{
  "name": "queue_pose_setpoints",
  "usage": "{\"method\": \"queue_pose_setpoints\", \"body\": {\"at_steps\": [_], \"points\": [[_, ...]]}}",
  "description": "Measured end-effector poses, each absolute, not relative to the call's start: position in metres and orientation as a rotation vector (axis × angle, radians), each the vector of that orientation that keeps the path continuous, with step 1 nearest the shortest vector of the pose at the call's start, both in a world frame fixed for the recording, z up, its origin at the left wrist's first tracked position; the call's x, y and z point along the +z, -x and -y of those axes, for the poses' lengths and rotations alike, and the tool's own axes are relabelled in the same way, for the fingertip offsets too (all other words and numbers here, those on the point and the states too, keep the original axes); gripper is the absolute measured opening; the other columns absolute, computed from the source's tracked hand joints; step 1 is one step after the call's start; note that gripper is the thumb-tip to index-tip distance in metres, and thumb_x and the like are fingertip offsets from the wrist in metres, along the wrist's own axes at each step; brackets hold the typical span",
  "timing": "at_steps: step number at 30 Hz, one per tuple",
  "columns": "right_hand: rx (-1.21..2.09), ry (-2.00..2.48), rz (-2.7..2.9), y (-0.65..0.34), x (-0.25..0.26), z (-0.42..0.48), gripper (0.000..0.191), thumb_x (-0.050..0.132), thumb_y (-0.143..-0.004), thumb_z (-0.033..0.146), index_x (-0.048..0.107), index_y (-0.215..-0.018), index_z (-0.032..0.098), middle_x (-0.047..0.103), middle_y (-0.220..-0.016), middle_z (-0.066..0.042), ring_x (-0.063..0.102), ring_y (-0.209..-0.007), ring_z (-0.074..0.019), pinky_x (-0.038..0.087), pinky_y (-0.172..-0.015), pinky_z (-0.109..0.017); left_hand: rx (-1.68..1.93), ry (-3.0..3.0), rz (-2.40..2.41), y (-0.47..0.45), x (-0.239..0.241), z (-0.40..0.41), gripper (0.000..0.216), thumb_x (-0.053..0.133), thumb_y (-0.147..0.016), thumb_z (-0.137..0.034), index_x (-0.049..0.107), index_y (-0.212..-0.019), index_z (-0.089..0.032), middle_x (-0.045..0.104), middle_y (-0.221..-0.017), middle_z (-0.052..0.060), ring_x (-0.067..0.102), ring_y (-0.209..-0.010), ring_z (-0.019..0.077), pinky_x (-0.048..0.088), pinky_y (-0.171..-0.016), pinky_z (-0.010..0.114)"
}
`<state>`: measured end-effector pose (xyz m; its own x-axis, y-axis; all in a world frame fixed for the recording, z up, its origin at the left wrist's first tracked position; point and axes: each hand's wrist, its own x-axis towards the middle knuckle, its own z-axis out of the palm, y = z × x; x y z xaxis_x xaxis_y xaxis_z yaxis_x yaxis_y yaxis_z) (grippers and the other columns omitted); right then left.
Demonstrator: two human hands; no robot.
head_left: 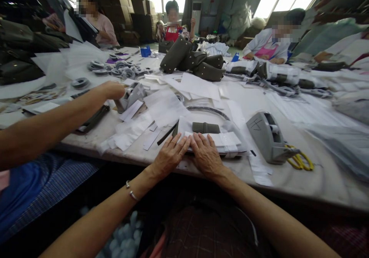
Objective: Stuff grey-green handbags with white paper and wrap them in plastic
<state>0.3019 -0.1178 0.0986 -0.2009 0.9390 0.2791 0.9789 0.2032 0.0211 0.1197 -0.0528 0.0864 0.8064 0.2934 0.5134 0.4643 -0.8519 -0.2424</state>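
Note:
At the near edge of the table, my left hand (170, 156) and my right hand (206, 155) lie side by side, fingers stretched out. Their fingertips press on a white paper strip (226, 139) across a flat dark grey bag, mostly covered in white wrapping. The bag's grey-green flap tab (205, 128) shows just beyond my fingers. Behind it curves a wrapped handle (211, 110). A black strap end (168, 134) sticks out beside my left hand. Neither hand grips anything; my palms hide part of the bag's near edge.
A grey tape dispenser (266, 137) and yellow-handled scissors (301, 160) stand to the right. At left, a co-worker's arm (66, 116) reaches to another tape dispenser (134, 95). Loose paper sheets (165, 106) and stacked dark bags (193, 60) lie beyond. Several people sit across the table.

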Motion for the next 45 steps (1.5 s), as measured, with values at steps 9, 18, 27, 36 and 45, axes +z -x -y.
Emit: {"method": "queue_pose_setpoints", "body": {"at_steps": [9, 18, 27, 36, 45], "points": [[-0.243, 1.803, 2.247, -0.304, 0.108, 0.118, 0.069, 0.070, -0.081, 0.029, 0.043, -0.142, 0.012, 0.050, -0.144, -0.018, 0.040, -0.135, -0.0375, 0.024, -0.113, -0.058, -0.670, 2.733, 0.419, -0.118, 0.095, 0.032, 0.043, 0.043, -0.093, -0.010, 0.048, -0.135, -0.008, 0.065, -0.121, 0.018, 0.062, -0.116, 0.0267, 0.053, -0.094, 0.040], [-0.403, 1.663, 2.281, -0.322, 0.123, 0.110, 0.043, 0.053, -0.088, 0.015, 0.052, -0.130, 0.012, 0.063, -0.120, -0.015, 0.054, -0.109, -0.0299, 0.039, -0.101, -0.047, -0.547, 2.786, 0.639, -0.138, 0.134, 0.055, 0.049, 0.050, -0.084, -0.010, 0.050, -0.133, -0.008, 0.064, -0.119, 0.017, 0.062, -0.109, 0.0282, 0.053, -0.093, 0.043], [-0.385, 1.580, 2.247, -0.325, 0.121, 0.104, 0.019, 0.050, -0.086, 0.013, 0.061, -0.101, 0.014, 0.068, -0.098, -0.012, 0.058, -0.088, -0.0267, 0.048, -0.083, -0.039, -0.831, 2.380, 0.569, -0.156, 0.105, 0.057, 0.034, 0.045, -0.094, -0.008, 0.054, -0.127, -0.004, 0.065, -0.122, 0.017, 0.060, -0.117, 0.0269, 0.044, -0.105, 0.043], [-0.402, 1.700, 2.186, -0.330, 0.105, 0.125, 0.062, 0.066, -0.078, 0.017, 0.047, -0.137, 0.013, 0.057, -0.137, -0.014, 0.047, -0.129, -0.0341, 0.029, -0.115, -0.054, -0.947, 2.467, 0.575, -0.138, 0.083, 0.057, 0.027, 0.048, -0.095, -0.008, 0.060, -0.119, -0.011, 0.071, -0.109, 0.010, 0.066, -0.089, 0.0204, 0.051, -0.086, 0.037], [-0.497, 1.622, 2.279, -0.338, 0.095, 0.122, 0.040, 0.055, -0.087, 0.014, 0.057, -0.127, 0.011, 0.064, -0.127, -0.015, 0.057, -0.120, -0.0318, 0.048, -0.103, -0.045, -0.979, 2.488, 0.540, -0.144, 0.082, 0.056, 0.031, 0.041, -0.099, -0.008, 0.062, -0.122, -0.010, 0.068, -0.121, 0.010, 0.060, -0.116, 0.0255, 0.041, -0.105, 0.043]]}}
